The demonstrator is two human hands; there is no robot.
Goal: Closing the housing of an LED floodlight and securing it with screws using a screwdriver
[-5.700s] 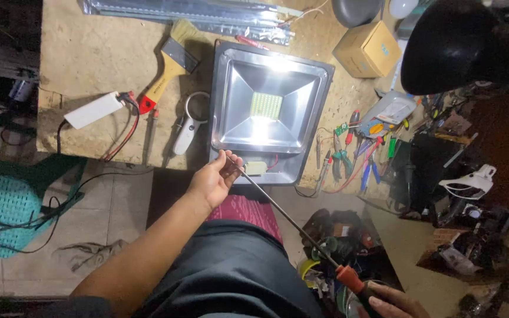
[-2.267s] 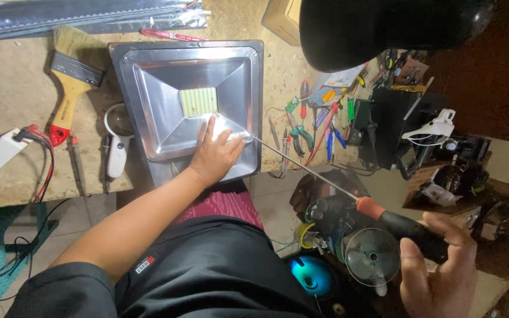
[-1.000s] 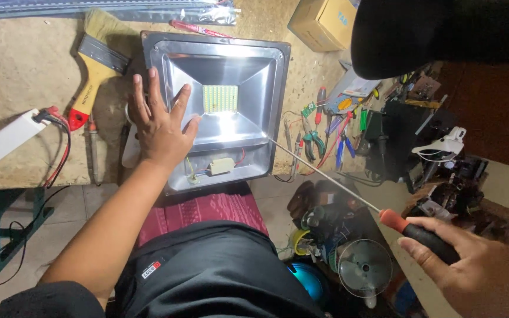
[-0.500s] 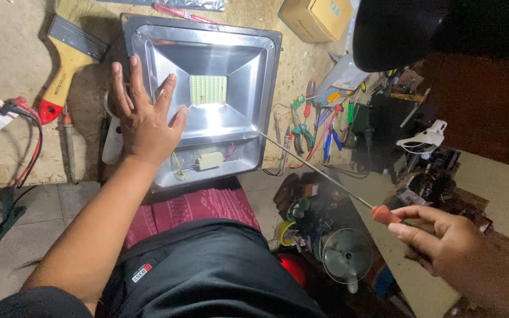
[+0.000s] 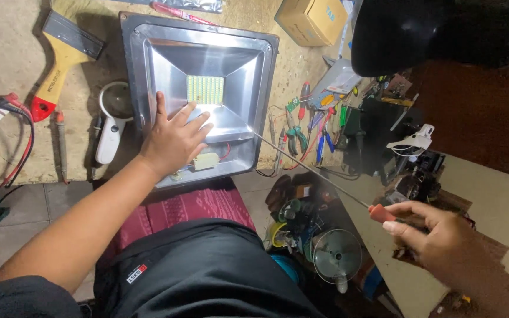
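Gripping the long screwdriver (image 5: 325,179) by its handle, the right hand (image 5: 443,247) hangs beside the bench. Left hand (image 5: 175,138) lies flat, fingers spread, on the floodlight housing (image 5: 248,70).

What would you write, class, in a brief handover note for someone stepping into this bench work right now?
Left hand: flat on the floodlight housing, fingers over the reflector beside the LED panel.
Right hand: grip shut on the long screwdriver, tip at the housing's right rim.
Small white part with red wire lies loose at the housing's near edge.
Done: the housing has no front cover on.
Left: the loose part is not fixed down.
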